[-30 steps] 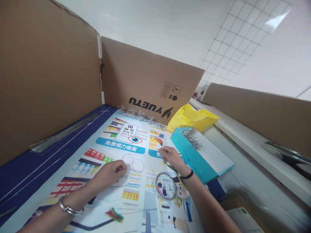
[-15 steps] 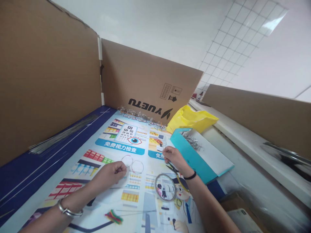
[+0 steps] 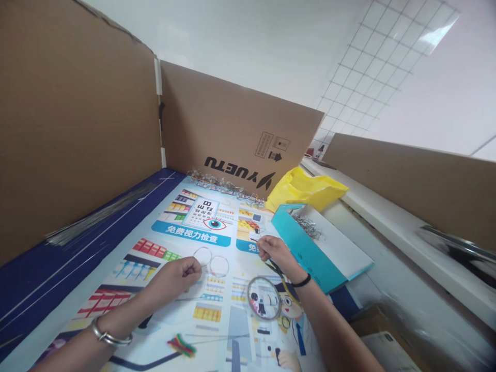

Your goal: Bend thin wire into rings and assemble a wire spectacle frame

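Observation:
My left hand (image 3: 179,279) is closed in a pinch over the printed poster (image 3: 232,289). Beside its fingertips is a pair of thin, pinkish rings (image 3: 219,266); whether the hand grips them I cannot tell. Farther right, my right hand (image 3: 277,254) is also pinched closed, thumb against fingers. Anything inside either pinch is too thin or hidden to make out. Under the right hand and wrist are pliers or scissors (image 3: 276,269) with dark jaws and yellow handles, partly covered. A grey ring-shaped coil (image 3: 249,299) lies just left of that wrist.
A bundle of multicoloured thread (image 3: 181,345) lies near the front. Thin straight wires (image 3: 104,212) rest at left. Tangled wire bits (image 3: 228,185) line the back cardboard (image 3: 232,119). At right are a teal box (image 3: 310,253) holding metal pieces and a yellow bag (image 3: 306,188).
My right hand has shifted very slightly left, still pinched. My left hand and the things on the poster look the same.

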A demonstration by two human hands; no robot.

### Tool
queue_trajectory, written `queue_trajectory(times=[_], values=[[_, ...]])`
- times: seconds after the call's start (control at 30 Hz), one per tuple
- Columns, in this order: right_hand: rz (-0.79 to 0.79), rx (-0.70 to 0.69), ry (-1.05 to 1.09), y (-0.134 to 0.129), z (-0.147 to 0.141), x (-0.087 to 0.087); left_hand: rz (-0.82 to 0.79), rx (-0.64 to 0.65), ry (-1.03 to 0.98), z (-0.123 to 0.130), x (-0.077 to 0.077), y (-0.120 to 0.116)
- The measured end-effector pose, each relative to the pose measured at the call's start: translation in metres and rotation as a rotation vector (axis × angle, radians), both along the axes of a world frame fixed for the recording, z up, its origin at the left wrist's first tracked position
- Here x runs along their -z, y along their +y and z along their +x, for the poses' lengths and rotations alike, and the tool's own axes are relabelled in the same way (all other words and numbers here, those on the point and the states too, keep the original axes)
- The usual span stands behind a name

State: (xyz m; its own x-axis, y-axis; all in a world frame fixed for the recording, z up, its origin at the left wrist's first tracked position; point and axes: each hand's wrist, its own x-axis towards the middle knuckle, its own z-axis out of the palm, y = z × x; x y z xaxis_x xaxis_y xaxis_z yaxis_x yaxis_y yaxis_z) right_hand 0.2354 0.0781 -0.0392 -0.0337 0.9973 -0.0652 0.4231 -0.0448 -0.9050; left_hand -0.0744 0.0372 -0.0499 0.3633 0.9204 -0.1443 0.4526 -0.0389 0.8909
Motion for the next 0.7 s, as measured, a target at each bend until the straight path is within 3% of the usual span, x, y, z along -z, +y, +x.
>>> queue_trajectory(times=[0.7], values=[[0.241,-0.039,-0.191,-0.007,0.001,-0.019,-0.023,-0.022,-0.033,0.000,0.005,0.002]])
